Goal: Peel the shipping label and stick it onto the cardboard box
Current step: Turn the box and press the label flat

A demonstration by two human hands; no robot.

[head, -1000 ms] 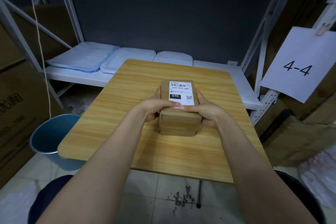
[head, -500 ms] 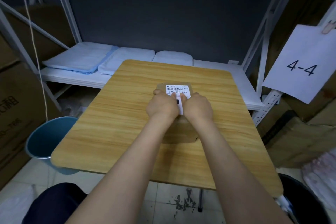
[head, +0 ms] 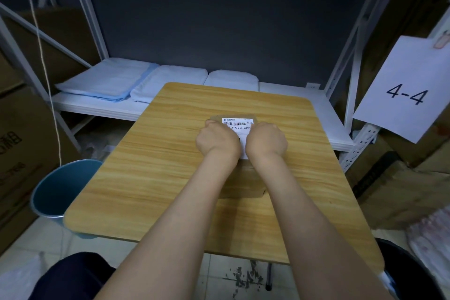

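A brown cardboard box (head: pixel 243 187) lies on the wooden table (head: pixel 151 165), its long side pointing away from me. A white shipping label (head: pixel 239 123) with a barcode lies on the box's top face. My left hand (head: pixel 216 140) and my right hand (head: pixel 266 140) rest side by side on top of the label, fingers curled down against it. They cover its middle and lower part. Only the label's far strip and a thin sliver between the hands show. Neither hand holds anything.
A blue bin (head: pixel 56 192) stands at the table's left front corner and a dark bin (head: pixel 409 270) at the right. Behind the table, a white shelf (head: pixel 292 95) carries folded pale packets (head: pixel 107 83). A "4-4" paper sign (head: pixel 404 90) hangs at right. Cardboard cartons flank both sides.
My hands have left the box's sides, where my thumbs pressed the label's near edge. They now lie on top of the label, farther along it.
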